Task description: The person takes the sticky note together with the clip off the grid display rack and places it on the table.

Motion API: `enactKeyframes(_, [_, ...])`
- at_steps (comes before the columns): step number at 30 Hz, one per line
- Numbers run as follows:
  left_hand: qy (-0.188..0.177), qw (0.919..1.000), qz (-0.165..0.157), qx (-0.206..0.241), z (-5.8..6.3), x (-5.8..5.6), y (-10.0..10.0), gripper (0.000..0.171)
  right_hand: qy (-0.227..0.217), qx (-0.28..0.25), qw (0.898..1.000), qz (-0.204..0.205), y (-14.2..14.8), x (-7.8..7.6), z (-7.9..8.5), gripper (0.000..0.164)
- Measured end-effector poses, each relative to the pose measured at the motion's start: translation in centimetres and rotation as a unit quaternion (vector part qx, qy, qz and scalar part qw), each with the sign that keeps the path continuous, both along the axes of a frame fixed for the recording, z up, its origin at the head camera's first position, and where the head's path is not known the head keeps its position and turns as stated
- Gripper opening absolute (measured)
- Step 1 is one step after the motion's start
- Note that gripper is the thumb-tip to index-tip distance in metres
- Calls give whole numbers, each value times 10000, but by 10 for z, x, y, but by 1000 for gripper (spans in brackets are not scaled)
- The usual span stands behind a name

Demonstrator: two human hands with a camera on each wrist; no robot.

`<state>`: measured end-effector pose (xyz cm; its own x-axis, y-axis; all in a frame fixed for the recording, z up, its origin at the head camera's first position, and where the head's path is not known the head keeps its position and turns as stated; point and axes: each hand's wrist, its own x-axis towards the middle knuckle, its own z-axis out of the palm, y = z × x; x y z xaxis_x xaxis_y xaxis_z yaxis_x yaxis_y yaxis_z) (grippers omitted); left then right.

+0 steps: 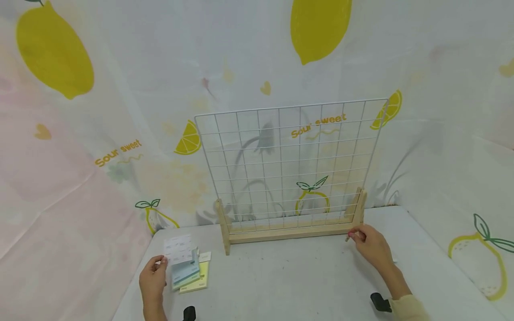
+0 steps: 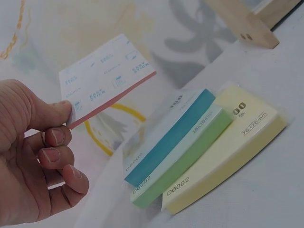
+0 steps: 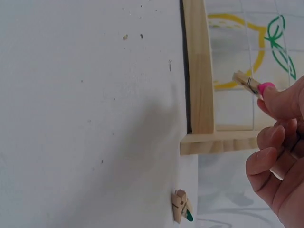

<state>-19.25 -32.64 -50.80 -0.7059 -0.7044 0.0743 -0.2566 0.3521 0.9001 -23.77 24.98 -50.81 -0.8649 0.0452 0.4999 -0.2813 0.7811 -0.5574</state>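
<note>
Between thumb and fingers, my left hand (image 1: pixel 152 277) pinches a thin white pad of sticky notes (image 2: pixel 107 78) with blue print and a pink-red edge. Below it on the table lie overlapping sticky note pads: a blue one (image 2: pixel 173 137), a green one (image 2: pixel 185 156) and a yellow one (image 2: pixel 228 154). At the right end of the rack, my right hand (image 1: pixel 373 247) pinches a small wooden clothespin (image 3: pixel 247 81) with a pink decoration by its end. A second clothespin (image 3: pixel 179 206) with a green part lies on the table near the rack's foot.
A white wire grid (image 1: pixel 289 165) stands upright in a wooden base (image 1: pixel 289 233) at the back of the white table (image 1: pixel 289 281). Behind it hangs a lemon-print cloth (image 1: pixel 241 53). Black devices (image 1: pixel 379 302) show near both wrists.
</note>
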Motion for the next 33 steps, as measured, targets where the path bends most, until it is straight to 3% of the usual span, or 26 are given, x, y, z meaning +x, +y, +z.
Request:
enactKeyframes(4, [-272,9996,64,98,-1,0,-3,23,-84,44,9999,-108,8,2,-2,6])
enactKeyframes(15, [-439,9986,-144,266,-7,4,-4,26,-474,126,9978,-439,25,7,-10,7])
enactKeyframes(24, [-665,9971,16,367,-8,5,-3,28,-862,223,9944,-575,36,14,-13,8])
enactKeyframes(33, [-938,9950,119,324,-12,6,-2,28,-1682,236,9825,-766,48,17,-15,17])
